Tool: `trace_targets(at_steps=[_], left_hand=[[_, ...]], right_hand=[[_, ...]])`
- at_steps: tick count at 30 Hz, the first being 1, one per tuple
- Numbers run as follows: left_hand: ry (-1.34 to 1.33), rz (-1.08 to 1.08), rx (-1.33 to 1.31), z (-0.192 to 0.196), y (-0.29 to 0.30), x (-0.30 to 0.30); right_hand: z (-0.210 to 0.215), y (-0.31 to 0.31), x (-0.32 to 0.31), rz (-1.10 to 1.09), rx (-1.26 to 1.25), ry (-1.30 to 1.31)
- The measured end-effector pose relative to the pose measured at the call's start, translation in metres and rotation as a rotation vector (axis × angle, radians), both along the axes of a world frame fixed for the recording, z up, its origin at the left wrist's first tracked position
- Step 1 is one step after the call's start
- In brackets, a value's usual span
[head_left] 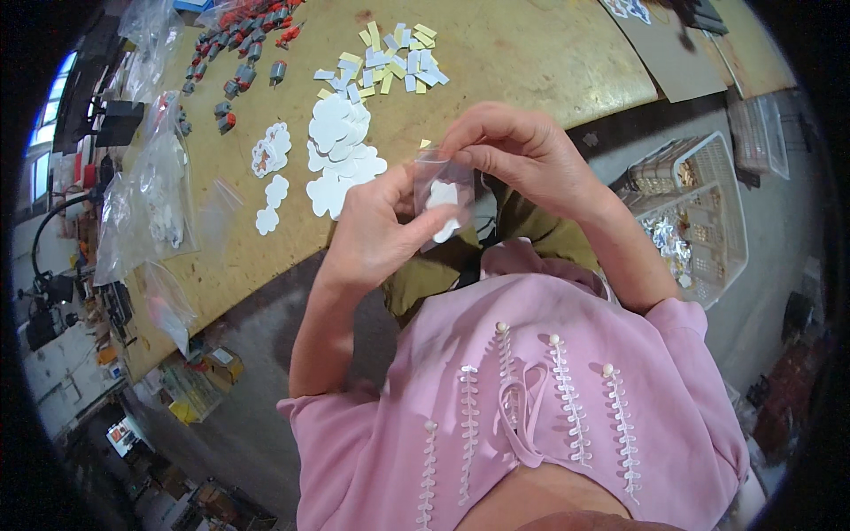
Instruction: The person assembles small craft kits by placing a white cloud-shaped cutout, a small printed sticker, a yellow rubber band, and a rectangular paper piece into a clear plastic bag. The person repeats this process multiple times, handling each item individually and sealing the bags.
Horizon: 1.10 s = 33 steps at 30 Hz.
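A small clear zip bag (428, 193) with white cloud-shaped cutouts (444, 205) inside is held up before me, just off the table's near edge. My left hand (376, 226) grips its side, thumb across the front and fingers behind. At the bag's upper edge my right hand (513, 146) pinches with thumb and fingertips. Just beyond my left hand lies a heap of white cutouts (340, 133) on the table. Left of it are printed cutouts (271, 149) and a few small white ones (272, 203).
Yellow and pale-blue strips (390, 62) lie scattered farther back on the table (531, 53). Small grey-and-red motors (239, 80) are spread at the far left, near clear plastic bags (164, 195). To my right, a white plastic basket (708, 221) holds small packets.
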<state>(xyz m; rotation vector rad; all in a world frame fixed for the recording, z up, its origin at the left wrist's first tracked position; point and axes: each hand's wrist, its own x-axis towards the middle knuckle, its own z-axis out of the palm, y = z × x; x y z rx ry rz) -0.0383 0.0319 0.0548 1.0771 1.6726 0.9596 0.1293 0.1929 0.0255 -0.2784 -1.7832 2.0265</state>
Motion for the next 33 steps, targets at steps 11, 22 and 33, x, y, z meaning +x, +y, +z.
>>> trace_targets(at_steps=[11, 22, 33], left_hand=[[0.062, 0.004, -0.096, 0.006, 0.005, 0.005], [0.301, -0.013, 0.053, 0.028, 0.049, -0.046], [1.329, 0.133, 0.348, -0.043, 0.137, -0.239]], right_hand=[[0.013, 0.009, 0.007, -0.054, 0.144, -0.138], [0.043, 0.008, 0.035, -0.150, 0.746, -0.046], [0.038, 0.008, 0.044, -0.138, 0.828, 0.052]])
